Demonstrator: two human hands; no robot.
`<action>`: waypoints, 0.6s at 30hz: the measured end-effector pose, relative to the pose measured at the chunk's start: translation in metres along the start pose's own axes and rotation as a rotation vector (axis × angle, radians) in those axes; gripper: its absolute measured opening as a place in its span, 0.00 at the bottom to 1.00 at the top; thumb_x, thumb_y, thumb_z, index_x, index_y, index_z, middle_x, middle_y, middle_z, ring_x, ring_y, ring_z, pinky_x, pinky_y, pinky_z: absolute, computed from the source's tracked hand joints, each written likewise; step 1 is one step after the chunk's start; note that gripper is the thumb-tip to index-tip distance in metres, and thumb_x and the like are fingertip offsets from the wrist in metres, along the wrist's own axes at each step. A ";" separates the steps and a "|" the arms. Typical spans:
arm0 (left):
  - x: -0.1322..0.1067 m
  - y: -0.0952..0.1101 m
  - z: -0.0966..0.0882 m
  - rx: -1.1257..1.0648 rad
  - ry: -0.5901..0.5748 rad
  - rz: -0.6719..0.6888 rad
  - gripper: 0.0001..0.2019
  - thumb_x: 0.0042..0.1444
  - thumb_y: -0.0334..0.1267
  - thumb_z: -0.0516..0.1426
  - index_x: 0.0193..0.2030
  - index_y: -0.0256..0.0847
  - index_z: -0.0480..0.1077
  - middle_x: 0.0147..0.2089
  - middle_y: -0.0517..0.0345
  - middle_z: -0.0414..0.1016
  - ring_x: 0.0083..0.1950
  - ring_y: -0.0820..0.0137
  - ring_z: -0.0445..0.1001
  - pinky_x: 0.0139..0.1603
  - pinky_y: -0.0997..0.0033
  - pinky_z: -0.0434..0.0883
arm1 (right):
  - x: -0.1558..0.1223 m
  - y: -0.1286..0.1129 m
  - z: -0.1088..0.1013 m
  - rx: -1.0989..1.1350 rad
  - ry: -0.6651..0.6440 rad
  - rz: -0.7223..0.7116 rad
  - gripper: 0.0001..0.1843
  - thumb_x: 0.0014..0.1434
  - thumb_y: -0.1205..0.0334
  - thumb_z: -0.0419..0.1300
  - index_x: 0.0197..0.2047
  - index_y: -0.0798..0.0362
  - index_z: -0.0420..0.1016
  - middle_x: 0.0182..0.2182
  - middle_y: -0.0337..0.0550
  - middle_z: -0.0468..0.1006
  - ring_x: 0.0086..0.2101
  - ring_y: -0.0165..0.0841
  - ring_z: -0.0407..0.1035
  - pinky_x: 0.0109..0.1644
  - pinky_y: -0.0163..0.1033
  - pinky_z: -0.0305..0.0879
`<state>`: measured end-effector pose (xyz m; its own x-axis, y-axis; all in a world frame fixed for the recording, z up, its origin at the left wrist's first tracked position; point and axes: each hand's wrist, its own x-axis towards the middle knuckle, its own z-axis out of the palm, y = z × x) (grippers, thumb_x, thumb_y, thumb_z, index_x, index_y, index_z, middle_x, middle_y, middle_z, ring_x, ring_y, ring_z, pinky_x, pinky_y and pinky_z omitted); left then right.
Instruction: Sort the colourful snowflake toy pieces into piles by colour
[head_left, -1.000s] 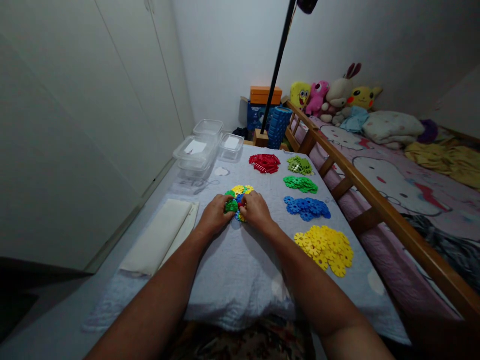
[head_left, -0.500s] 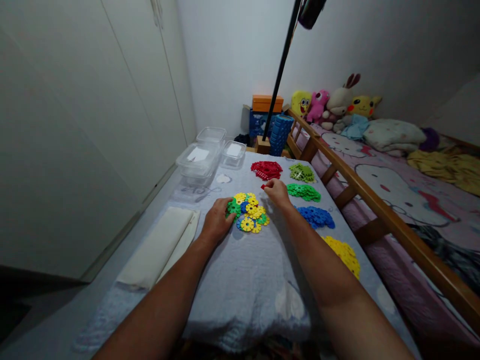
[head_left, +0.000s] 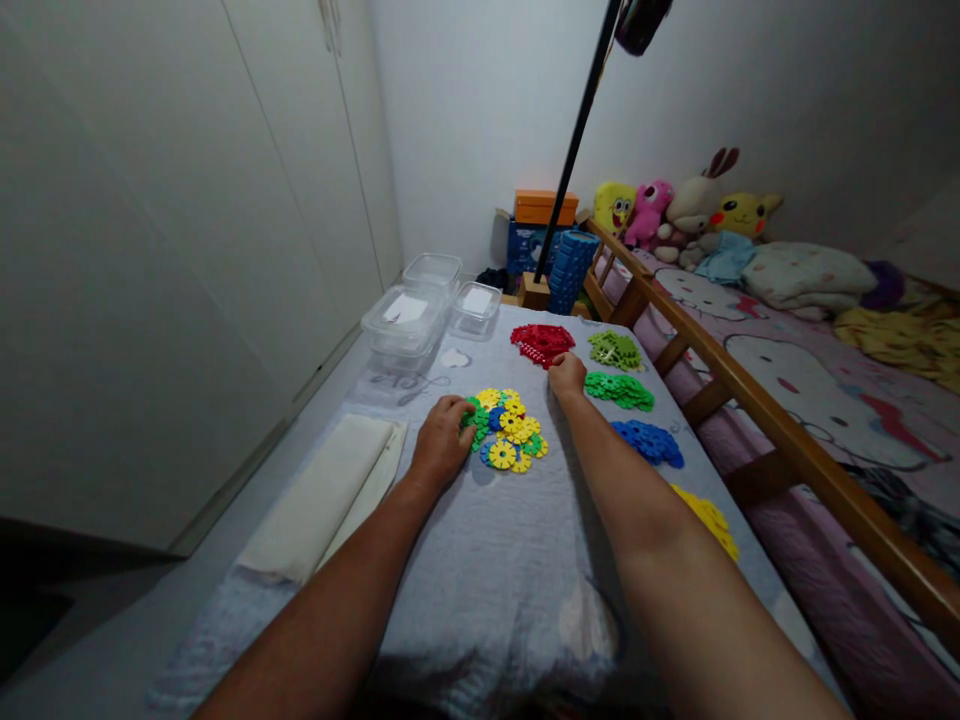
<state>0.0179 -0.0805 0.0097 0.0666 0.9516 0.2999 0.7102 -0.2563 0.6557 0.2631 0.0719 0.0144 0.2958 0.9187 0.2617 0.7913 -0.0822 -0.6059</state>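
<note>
My left hand (head_left: 442, 437) rests on a grey blanket (head_left: 487, 570), fingers curled onto the left edge of a flat cluster of joined yellow, green and blue plastic flakes (head_left: 510, 432). My right hand (head_left: 568, 374) is stretched forward, its fingers closed at the near edge of a pile of red flakes (head_left: 541, 341). What the fingers pinch is hidden. To the right of that arm lie sorted piles: light green (head_left: 616, 350), green (head_left: 621, 390), blue (head_left: 649, 442) and yellow (head_left: 709, 519), the last partly covered by my forearm.
Clear plastic containers (head_left: 409, 322) stand at the far left of the blanket. A folded white cloth (head_left: 322, 497) lies left of my left arm. A wooden bed rail (head_left: 757, 405) runs along the right. A black pole (head_left: 574, 165) and plush toys (head_left: 675, 205) are behind.
My right hand left the mixed cluster with a red piece pinched and moved forward to the red pile. My left hand stayed on the cluster. The view tilted up slightly.
</note>
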 end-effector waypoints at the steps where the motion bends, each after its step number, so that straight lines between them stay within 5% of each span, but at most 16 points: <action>1: 0.000 0.000 0.000 0.017 0.002 0.000 0.10 0.57 0.31 0.59 0.46 0.42 0.75 0.54 0.49 0.73 0.57 0.59 0.74 0.62 0.56 0.71 | -0.001 -0.001 0.000 0.000 0.000 0.019 0.17 0.47 0.74 0.54 0.37 0.58 0.82 0.39 0.55 0.84 0.40 0.40 0.76 0.48 0.40 0.67; 7: 0.001 -0.004 0.003 0.045 0.004 0.017 0.09 0.58 0.31 0.59 0.45 0.41 0.76 0.54 0.48 0.74 0.57 0.57 0.73 0.63 0.54 0.70 | -0.008 -0.008 -0.008 0.014 -0.078 0.064 0.23 0.51 0.74 0.53 0.45 0.58 0.84 0.45 0.51 0.85 0.47 0.38 0.76 0.54 0.37 0.66; 11: 0.002 -0.006 0.005 0.042 0.017 0.023 0.09 0.58 0.31 0.58 0.45 0.42 0.76 0.53 0.48 0.75 0.56 0.58 0.73 0.62 0.55 0.71 | -0.018 -0.017 -0.022 0.001 -0.132 -0.030 0.21 0.53 0.75 0.54 0.46 0.58 0.83 0.46 0.49 0.84 0.46 0.36 0.76 0.52 0.35 0.66; 18: 0.001 -0.004 0.003 0.088 0.019 0.053 0.09 0.58 0.32 0.58 0.44 0.42 0.76 0.51 0.49 0.76 0.55 0.57 0.73 0.61 0.53 0.71 | -0.055 -0.039 -0.045 -0.122 -0.641 -0.399 0.15 0.55 0.71 0.64 0.46 0.57 0.82 0.44 0.47 0.83 0.38 0.33 0.75 0.43 0.33 0.67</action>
<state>0.0173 -0.0781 0.0051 0.0932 0.9335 0.3462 0.7652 -0.2896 0.5750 0.2402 0.0070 0.0569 -0.3636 0.9292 -0.0668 0.8378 0.2948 -0.4595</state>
